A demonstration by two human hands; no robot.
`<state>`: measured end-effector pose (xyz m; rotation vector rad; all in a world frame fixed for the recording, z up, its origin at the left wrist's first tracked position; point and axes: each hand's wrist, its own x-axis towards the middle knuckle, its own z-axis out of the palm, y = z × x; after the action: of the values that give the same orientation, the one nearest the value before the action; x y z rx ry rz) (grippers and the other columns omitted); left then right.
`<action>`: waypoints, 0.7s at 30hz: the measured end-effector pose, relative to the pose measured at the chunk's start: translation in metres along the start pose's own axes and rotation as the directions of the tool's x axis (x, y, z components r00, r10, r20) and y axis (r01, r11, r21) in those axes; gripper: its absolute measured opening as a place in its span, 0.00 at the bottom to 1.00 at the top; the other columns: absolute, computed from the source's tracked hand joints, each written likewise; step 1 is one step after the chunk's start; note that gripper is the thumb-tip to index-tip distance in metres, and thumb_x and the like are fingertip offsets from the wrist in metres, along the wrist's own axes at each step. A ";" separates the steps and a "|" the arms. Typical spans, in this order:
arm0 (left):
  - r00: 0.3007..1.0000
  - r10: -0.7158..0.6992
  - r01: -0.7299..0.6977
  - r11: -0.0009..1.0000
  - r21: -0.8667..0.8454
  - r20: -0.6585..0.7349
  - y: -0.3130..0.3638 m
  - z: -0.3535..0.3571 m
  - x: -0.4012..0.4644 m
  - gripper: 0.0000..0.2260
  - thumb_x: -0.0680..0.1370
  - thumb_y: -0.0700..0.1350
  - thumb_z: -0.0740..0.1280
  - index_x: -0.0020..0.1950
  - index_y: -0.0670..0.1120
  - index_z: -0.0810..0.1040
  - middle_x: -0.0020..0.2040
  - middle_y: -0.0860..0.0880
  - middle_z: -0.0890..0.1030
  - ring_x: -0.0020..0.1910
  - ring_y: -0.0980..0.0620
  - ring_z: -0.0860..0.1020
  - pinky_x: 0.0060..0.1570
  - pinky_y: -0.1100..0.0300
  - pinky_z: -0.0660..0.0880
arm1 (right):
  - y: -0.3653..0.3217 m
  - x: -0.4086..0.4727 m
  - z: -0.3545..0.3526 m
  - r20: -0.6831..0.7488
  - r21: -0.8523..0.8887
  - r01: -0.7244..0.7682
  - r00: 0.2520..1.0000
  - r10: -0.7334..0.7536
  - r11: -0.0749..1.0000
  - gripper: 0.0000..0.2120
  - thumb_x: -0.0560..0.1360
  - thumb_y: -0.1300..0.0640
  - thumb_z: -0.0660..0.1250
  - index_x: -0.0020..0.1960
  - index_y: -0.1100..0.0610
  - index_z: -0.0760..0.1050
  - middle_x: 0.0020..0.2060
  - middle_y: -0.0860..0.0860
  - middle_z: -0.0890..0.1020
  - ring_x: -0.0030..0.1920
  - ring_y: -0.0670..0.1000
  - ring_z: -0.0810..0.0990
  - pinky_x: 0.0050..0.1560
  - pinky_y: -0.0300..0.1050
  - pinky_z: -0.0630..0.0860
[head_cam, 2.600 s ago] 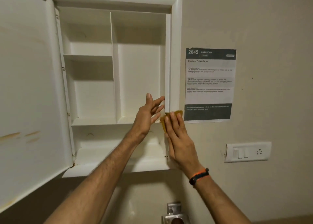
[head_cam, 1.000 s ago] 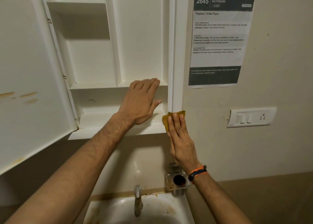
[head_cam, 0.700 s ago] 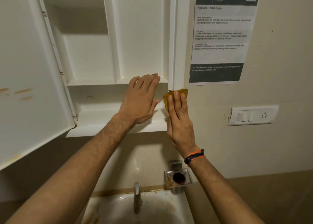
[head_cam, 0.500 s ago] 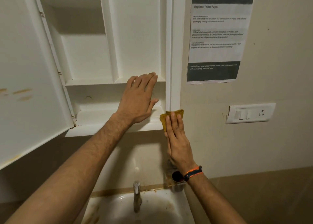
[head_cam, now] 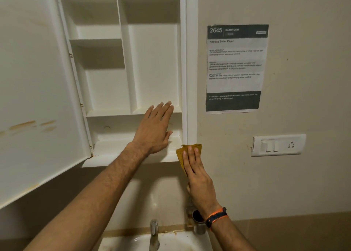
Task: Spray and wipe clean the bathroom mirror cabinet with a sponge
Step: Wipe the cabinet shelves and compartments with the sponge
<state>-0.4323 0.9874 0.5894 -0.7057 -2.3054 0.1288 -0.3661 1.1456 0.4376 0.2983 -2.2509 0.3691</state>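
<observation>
The white mirror cabinet (head_cam: 152, 64) hangs on the wall with its door (head_cam: 38, 91) swung open to the left, showing bare shelves. My right hand (head_cam: 197, 176) presses a yellow sponge cloth (head_cam: 180, 154) with flat fingers against the cabinet's lower right corner, where the frame meets the wall. My left hand (head_cam: 154, 129) is held flat with straight fingers in front of the bottom shelf, holding nothing. No spray bottle is in view.
A printed notice (head_cam: 235, 68) is stuck on the wall right of the cabinet, with a white switch plate (head_cam: 278, 145) below it. Under the cabinet are a sink (head_cam: 171, 241), a tap (head_cam: 154, 231) and a small wall-mounted holder (head_cam: 197, 218). Brown stains mark the door.
My right hand slid the sponge up the cabinet's right frame and back down to the bottom corner. The view tilted upward. My left hand stayed by the bottom shelf.
</observation>
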 end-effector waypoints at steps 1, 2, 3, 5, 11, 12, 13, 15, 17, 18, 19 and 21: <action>1.000 -0.011 0.011 1.000 -0.016 0.000 0.002 -0.002 -0.002 0.36 0.80 0.52 0.61 0.81 0.44 0.46 0.81 0.46 0.46 0.80 0.46 0.46 0.78 0.51 0.43 | -0.002 -0.001 -0.004 0.006 0.030 -0.001 1.000 0.001 1.000 0.50 0.56 0.80 0.67 0.77 0.61 0.60 0.77 0.57 0.59 0.76 0.60 0.59 0.52 0.35 0.77; 1.000 -0.024 0.024 0.999 -0.038 0.000 0.007 -0.006 -0.005 0.36 0.80 0.51 0.62 0.80 0.43 0.46 0.81 0.46 0.45 0.80 0.46 0.45 0.78 0.51 0.42 | -0.003 -0.003 -0.009 0.015 0.062 0.005 1.000 -0.006 0.998 0.50 0.57 0.79 0.67 0.77 0.61 0.60 0.77 0.56 0.59 0.76 0.60 0.58 0.54 0.36 0.76; 0.999 -0.038 0.037 0.996 -0.075 -0.002 0.011 -0.008 -0.010 0.37 0.79 0.49 0.64 0.80 0.43 0.46 0.81 0.46 0.44 0.80 0.46 0.45 0.78 0.52 0.41 | -0.003 -0.004 -0.014 0.023 0.090 0.015 1.000 -0.017 0.996 0.49 0.59 0.79 0.66 0.77 0.61 0.59 0.77 0.56 0.58 0.76 0.60 0.58 0.57 0.38 0.75; 0.998 -0.067 0.062 0.980 -0.188 -0.020 0.022 -0.012 -0.022 0.38 0.77 0.44 0.67 0.80 0.43 0.48 0.81 0.46 0.45 0.80 0.47 0.45 0.77 0.55 0.42 | -0.001 -0.005 -0.026 -0.003 0.158 0.043 0.999 -0.043 0.987 0.44 0.62 0.77 0.65 0.77 0.61 0.61 0.77 0.56 0.60 0.76 0.59 0.60 0.65 0.43 0.70; 0.989 -0.146 0.143 0.853 -0.503 0.033 0.048 -0.029 -0.056 0.41 0.69 0.35 0.74 0.78 0.52 0.60 0.80 0.56 0.52 0.79 0.56 0.51 0.76 0.59 0.54 | 0.001 0.025 -0.081 -0.020 0.425 -0.084 0.995 0.102 0.901 0.29 0.70 0.70 0.63 0.69 0.53 0.75 0.53 0.53 0.85 0.50 0.53 0.84 0.54 0.35 0.77; 0.982 -0.183 0.183 0.818 -0.546 0.054 0.051 -0.035 -0.059 0.42 0.68 0.37 0.76 0.77 0.54 0.62 0.79 0.57 0.56 0.78 0.57 0.54 0.75 0.59 0.55 | 0.002 0.034 -0.090 0.027 0.471 -0.124 0.992 0.127 0.873 0.26 0.71 0.68 0.64 0.66 0.51 0.78 0.50 0.50 0.86 0.48 0.50 0.84 0.52 0.28 0.74; 0.970 -0.227 0.235 0.773 -0.590 0.090 0.054 -0.040 -0.060 0.43 0.66 0.40 0.79 0.76 0.55 0.64 0.78 0.58 0.61 0.76 0.58 0.59 0.74 0.59 0.58 | 0.004 0.043 -0.098 0.079 0.515 -0.161 0.987 0.140 0.842 0.23 0.72 0.67 0.66 0.63 0.50 0.80 0.50 0.48 0.86 0.48 0.46 0.83 0.50 0.21 0.70; 0.933 -0.320 0.348 0.672 -0.654 0.168 0.058 -0.053 -0.062 0.42 0.61 0.49 0.83 0.73 0.56 0.69 0.70 0.57 0.73 0.70 0.59 0.69 0.70 0.59 0.66 | 0.006 0.062 -0.111 0.185 0.572 -0.197 0.977 0.108 0.796 0.17 0.72 0.63 0.70 0.57 0.47 0.83 0.46 0.40 0.85 0.44 0.38 0.81 0.44 0.17 0.68; 0.884 -0.415 0.433 0.554 -0.711 0.214 0.058 -0.063 -0.064 0.34 0.62 0.51 0.83 0.66 0.53 0.76 0.59 0.55 0.81 0.59 0.59 0.79 0.63 0.57 0.75 | 0.006 0.077 -0.121 0.267 0.617 -0.212 0.962 0.052 0.758 0.13 0.72 0.58 0.73 0.53 0.44 0.82 0.43 0.37 0.82 0.43 0.37 0.80 0.42 0.24 0.72; 0.857 -0.462 0.460 0.484 -0.744 0.229 0.059 -0.066 -0.065 0.29 0.63 0.50 0.82 0.62 0.52 0.79 0.54 0.54 0.84 0.53 0.57 0.82 0.59 0.55 0.78 | 0.006 0.083 -0.123 0.303 0.642 -0.234 0.952 0.039 0.730 0.12 0.71 0.57 0.75 0.53 0.45 0.81 0.44 0.39 0.82 0.45 0.40 0.80 0.44 0.30 0.76; 0.826 -0.508 0.483 0.412 -0.772 0.246 0.057 -0.071 -0.068 0.23 0.65 0.48 0.81 0.59 0.50 0.80 0.49 0.52 0.85 0.49 0.54 0.83 0.55 0.53 0.80 | 0.005 0.089 -0.124 0.339 0.682 -0.269 0.940 0.032 0.680 0.14 0.71 0.56 0.76 0.54 0.46 0.80 0.46 0.42 0.82 0.46 0.42 0.81 0.45 0.36 0.79; 0.765 -0.564 0.515 0.244 -0.822 0.311 0.052 -0.075 -0.074 0.17 0.68 0.45 0.80 0.55 0.46 0.81 0.47 0.48 0.85 0.47 0.50 0.84 0.50 0.52 0.82 | 0.003 0.098 -0.120 0.431 0.776 -0.384 0.902 0.025 0.500 0.21 0.69 0.58 0.79 0.58 0.50 0.76 0.50 0.49 0.82 0.47 0.47 0.83 0.40 0.40 0.82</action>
<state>-0.3148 0.9848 0.5855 -0.2631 -2.3010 -1.5397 -0.3461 1.1826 0.5864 0.6412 -2.2831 1.7238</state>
